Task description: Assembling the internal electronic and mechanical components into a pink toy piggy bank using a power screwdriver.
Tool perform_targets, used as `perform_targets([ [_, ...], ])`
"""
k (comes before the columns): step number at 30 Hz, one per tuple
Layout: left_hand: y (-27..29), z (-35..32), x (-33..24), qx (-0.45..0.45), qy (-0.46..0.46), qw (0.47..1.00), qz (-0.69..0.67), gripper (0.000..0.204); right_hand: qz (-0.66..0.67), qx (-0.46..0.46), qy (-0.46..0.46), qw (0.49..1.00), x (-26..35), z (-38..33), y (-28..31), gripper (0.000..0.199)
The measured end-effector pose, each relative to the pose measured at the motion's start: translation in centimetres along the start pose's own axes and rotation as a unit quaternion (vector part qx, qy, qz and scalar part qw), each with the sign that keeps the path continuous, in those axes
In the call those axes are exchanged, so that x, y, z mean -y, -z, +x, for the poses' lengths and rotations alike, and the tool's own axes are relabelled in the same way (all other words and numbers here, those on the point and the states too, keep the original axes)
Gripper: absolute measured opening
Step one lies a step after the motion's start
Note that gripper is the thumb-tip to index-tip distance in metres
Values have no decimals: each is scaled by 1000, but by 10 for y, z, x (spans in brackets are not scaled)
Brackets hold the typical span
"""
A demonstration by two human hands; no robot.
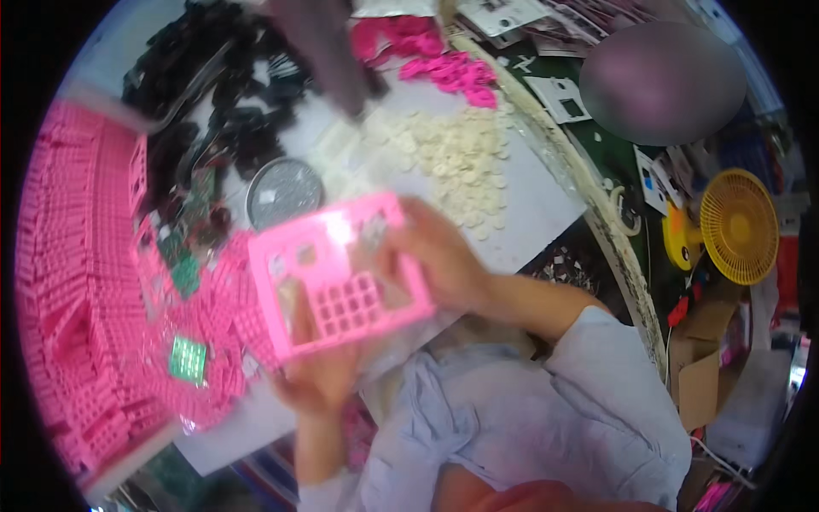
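A white-covered surface fills the middle of the room, with a pale, scuffed strip curving along its right side and a dark green area beyond it at the upper right. On the right stand a yellow fan with a round grille and, below it, an open brown cardboard box, with a pale cable trailing near its foot. Bright light glares at the far right rim, where the clutter blurs.
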State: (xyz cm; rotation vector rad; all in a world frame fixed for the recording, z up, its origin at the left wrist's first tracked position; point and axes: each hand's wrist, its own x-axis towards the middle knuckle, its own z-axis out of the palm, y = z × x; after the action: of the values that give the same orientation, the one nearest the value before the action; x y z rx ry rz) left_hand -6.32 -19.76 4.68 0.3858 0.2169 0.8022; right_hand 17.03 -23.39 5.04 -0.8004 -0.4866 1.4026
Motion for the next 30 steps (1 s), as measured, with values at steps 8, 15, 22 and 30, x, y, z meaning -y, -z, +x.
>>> perform_targets([
  [8,11,-32,-49,-205,-154,875,411,70,-626,-119,180,749,97,13,110,42],
  [15,-3,-57,-78,-252,-170,799,518,74,-932,-167,167,275,241,-3,338,37],
  [22,-32,-15,-61,-235,-4,859,456,77,-832,-134,466,268,261,-10,159,27],
  [30,-26,14,-18,-124,77,988,57,97,-704,418,405,407,122,21,-87,26],
])
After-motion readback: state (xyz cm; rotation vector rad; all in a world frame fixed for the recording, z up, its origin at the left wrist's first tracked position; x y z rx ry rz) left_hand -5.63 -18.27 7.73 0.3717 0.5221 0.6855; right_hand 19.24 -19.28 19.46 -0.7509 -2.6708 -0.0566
